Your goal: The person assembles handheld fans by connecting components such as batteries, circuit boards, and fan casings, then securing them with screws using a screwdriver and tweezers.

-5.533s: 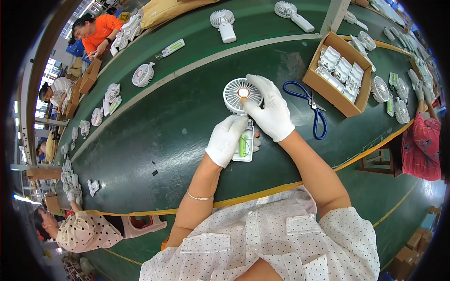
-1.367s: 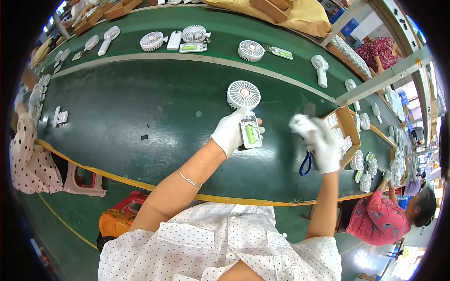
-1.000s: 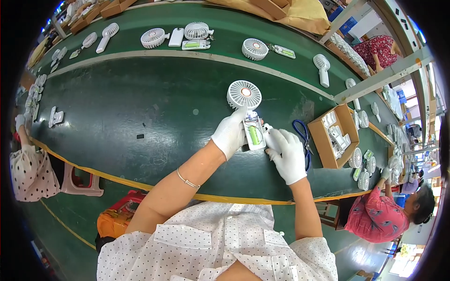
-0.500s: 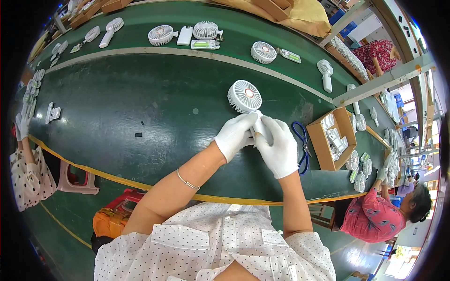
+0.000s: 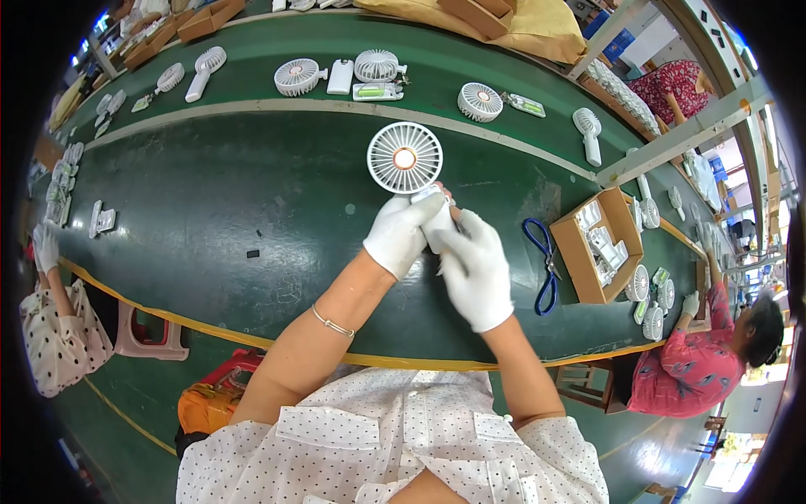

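A white handheld fan (image 5: 405, 158) is held up between my two gloved hands, its round grille facing me with an orange ring at the centre. My left hand (image 5: 398, 235) is closed round the left side of its white handle (image 5: 435, 220), thumb lying across the front. From the right, my right hand (image 5: 477, 270) grips the same handle, slightly blurred, with bare fingertips showing near the handle's top. Right of my hands lie blue-handled scissors (image 5: 546, 265), beside a cardboard box (image 5: 573, 256) with white plastic parts (image 5: 606, 250) in it.
Fans and fan parts (image 5: 378, 67) stand along the belt (image 5: 252, 71) beyond a pale divider strip. A small black piece (image 5: 253, 254) and a white part (image 5: 102, 219) lie on the green table at left. Co-workers sit at far left and at right (image 5: 693, 365); a metal post (image 5: 672, 151) crosses the right.
The fan has swung left and turned its grille toward me. Both hands have moved slightly left, still on the handle. The co-worker at right has stretched one arm forward.
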`<act>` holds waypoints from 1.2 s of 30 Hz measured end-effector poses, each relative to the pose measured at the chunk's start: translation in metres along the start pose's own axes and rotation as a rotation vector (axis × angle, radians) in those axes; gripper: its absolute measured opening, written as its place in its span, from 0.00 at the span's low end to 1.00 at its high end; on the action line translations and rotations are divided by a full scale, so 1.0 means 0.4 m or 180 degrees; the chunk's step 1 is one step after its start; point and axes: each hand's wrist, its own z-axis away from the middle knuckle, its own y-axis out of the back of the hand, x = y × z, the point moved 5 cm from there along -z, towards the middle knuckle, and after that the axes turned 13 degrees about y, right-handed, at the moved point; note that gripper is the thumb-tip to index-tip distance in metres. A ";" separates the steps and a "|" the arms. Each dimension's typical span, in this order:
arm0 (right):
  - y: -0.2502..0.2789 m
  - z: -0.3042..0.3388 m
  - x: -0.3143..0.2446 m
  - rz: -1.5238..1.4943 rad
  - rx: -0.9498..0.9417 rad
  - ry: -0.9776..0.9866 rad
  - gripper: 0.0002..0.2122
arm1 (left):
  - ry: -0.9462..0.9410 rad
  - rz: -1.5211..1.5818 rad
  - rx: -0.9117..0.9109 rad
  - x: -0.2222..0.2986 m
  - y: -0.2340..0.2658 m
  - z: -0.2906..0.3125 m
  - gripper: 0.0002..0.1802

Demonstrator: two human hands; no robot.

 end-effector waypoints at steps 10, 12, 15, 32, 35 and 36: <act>-0.033 -0.046 0.112 -0.2769 -0.0604 -0.1735 0.19 | -0.0218 -0.0139 0.0112 0.054 0.007 0.017 0.16; -0.055 -0.028 0.129 -0.2902 -0.0358 -0.1786 0.20 | -0.0250 -0.0282 0.0121 0.054 -0.004 0.015 0.16; -0.087 0.001 0.147 -0.3089 -0.0057 -0.1710 0.23 | -0.0264 -0.0549 0.0257 0.051 -0.013 0.020 0.16; -0.044 0.007 0.071 -0.0455 0.0435 -0.0438 0.31 | -0.0218 -0.2604 0.1217 0.017 -0.033 0.039 0.23; -0.032 0.003 0.070 -0.0595 0.0441 -0.0418 0.28 | -0.0300 -0.3033 0.1170 0.027 -0.063 0.049 0.23; -0.025 0.002 0.074 -0.0593 0.0391 -0.0406 0.27 | -0.0398 -0.3140 0.1122 0.030 -0.076 0.051 0.23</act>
